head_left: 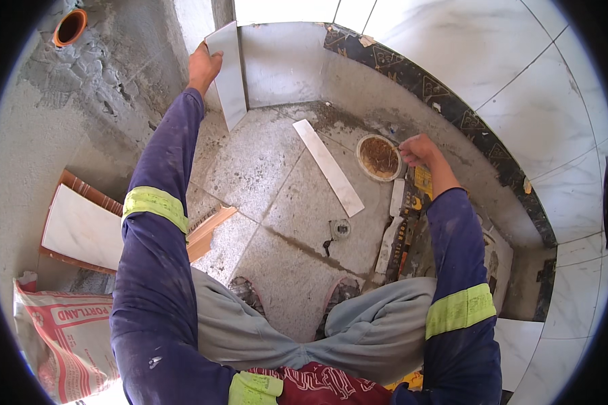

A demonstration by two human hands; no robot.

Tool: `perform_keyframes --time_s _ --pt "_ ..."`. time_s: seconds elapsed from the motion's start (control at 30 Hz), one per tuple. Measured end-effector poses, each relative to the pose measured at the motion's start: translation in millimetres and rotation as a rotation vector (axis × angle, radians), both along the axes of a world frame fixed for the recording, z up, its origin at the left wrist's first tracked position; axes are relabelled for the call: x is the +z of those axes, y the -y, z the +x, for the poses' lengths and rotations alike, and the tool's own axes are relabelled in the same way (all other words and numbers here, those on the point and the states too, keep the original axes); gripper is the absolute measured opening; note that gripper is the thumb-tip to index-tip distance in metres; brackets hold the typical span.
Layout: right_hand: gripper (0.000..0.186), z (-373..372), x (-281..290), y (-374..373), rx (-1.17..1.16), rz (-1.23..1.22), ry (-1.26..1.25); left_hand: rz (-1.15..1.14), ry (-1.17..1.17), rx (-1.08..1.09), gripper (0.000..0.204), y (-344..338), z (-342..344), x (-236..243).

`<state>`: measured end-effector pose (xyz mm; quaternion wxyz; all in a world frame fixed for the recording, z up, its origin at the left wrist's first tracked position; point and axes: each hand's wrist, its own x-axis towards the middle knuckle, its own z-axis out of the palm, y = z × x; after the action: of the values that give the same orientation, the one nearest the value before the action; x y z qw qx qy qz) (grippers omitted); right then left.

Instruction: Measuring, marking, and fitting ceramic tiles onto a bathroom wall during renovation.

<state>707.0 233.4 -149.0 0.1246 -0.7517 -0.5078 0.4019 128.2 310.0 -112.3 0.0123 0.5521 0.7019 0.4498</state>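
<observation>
My left hand point(205, 66) is closed on the outer edge of a white tile piece point(230, 81), tall and narrow. The tile stands upright at the corner beside the pale low wall, its lower end close to the floor. At the right, my right hand point(420, 150) is curled with its fingertips at the rim of a round white tub point(360, 162) of brown material. Whether those fingers hold anything is hidden. A narrow white tile strip point(327, 167) lies on the grey floor between my hands.
A curved ledge with black edging point(452, 111) runs along the right. Torn yellow-black packaging point(422, 181) lies below my right hand. At left are stacked tiles point(81, 226), a cement bag point(74, 337) and an orange pipe end point(82, 27). A brown splintered piece point(209, 229) lies near my left forearm.
</observation>
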Motion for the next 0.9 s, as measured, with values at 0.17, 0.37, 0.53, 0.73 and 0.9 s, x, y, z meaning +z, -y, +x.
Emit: perform_keyframes --time_s 0.17,0.37,0.53,0.73,0.9 --pt "0.022 0.3 0.8 0.6 0.016 0.021 0.024 0.017 -0.020 0.001 0.045 2.0 1.6 2.2" --pt "0.022 -2.6 2.3 -1.0 -0.009 -0.002 0.035 0.012 -0.017 0.002 0.046 2.8 2.4 2.2" --pt "0.021 -4.8 4.4 -0.9 0.013 0.002 0.020 -0.012 -0.039 0.026 0.047 1.1 1.6 1.4" --pt "0.021 -4.5 3.1 -1.6 0.008 -0.004 0.021 0.011 -0.027 0.027 0.047 0.9 1.4 -1.4" --pt "0.020 1.7 -4.6 -3.9 0.064 0.003 0.019 -0.030 -0.036 -0.021 0.049 -0.3 -1.9 -5.0"
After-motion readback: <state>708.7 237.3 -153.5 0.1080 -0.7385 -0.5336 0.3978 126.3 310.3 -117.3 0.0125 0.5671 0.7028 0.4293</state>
